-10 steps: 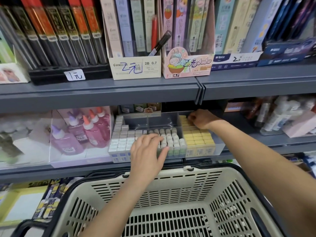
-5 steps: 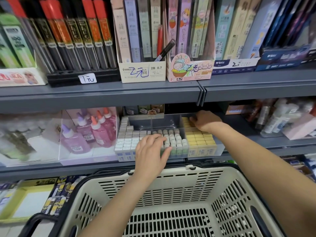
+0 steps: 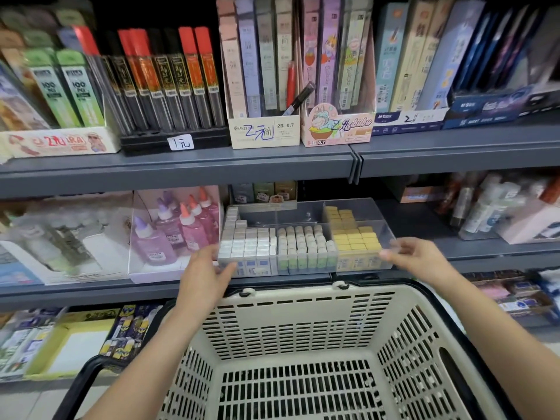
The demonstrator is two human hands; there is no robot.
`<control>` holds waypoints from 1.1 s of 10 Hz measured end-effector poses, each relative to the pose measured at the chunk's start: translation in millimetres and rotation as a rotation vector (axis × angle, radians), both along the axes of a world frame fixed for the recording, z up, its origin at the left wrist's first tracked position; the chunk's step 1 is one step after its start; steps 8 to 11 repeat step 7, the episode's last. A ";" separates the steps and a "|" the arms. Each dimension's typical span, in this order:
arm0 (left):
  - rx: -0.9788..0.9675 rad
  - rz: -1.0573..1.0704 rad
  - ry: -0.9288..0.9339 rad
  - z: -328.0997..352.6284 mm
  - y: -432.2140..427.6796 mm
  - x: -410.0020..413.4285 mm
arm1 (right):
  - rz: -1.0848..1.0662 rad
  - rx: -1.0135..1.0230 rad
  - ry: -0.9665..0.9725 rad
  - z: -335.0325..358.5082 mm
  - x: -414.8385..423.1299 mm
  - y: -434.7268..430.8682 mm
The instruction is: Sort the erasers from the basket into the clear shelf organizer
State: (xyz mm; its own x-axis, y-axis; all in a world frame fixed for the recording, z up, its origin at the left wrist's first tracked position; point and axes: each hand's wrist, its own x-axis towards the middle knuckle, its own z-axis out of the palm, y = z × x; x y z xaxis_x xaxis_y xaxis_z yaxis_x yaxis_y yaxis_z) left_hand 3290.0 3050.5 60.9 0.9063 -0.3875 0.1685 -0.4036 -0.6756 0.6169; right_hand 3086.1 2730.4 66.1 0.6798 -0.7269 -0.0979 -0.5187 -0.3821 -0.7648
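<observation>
Bright, even overhead light; shadow fills the recess under the upper shelf (image 3: pixel 181 174). The centre is sharp, the right hand (image 3: pixel 421 262) slightly blurred. Blur smears the edges at 9 and 3 o'clock, where wide-angle distortion bows the shelf lines.

Above you, the grey upper shelf (image 3: pixel 181 168) carries a black stand (image 3: pixel 145 144) of lead tubes (image 3: pixel 169 86) with red and black caps, a white price tag (image 3: pixel 181 143) stuck on its front. To your left of it stand green boxes (image 3: pixel 69 89). To your right you see a cream box (image 3: pixel 263 131) marked 2B 0.7 holding a red pen (image 3: pixel 291 83) and a leaning black pen (image 3: pixel 298 98), then a pink bunny box (image 3: pixel 336 128). One shelf down, pink and purple glue bottles (image 3: pixel 175 228) stand at your left; blurred white bottles (image 3: pixel 485 213) at your right. Lower left lies a yellow tray (image 3: pixel 75 344).
</observation>
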 end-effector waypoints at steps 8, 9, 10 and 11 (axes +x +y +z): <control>-0.031 0.042 0.009 7.0 9.9 -8.4 | -0.042 -0.246 0.045 2.4 8.9 15.2; -0.031 0.042 0.009 7.0 9.9 -8.4 | -0.042 -0.246 0.045 2.4 8.9 15.2; -0.031 0.042 0.009 7.0 9.9 -8.4 | -0.042 -0.246 0.045 2.4 8.9 15.2; -0.031 0.042 0.009 7.0 9.9 -8.4 | -0.042 -0.246 0.045 2.4 8.9 15.2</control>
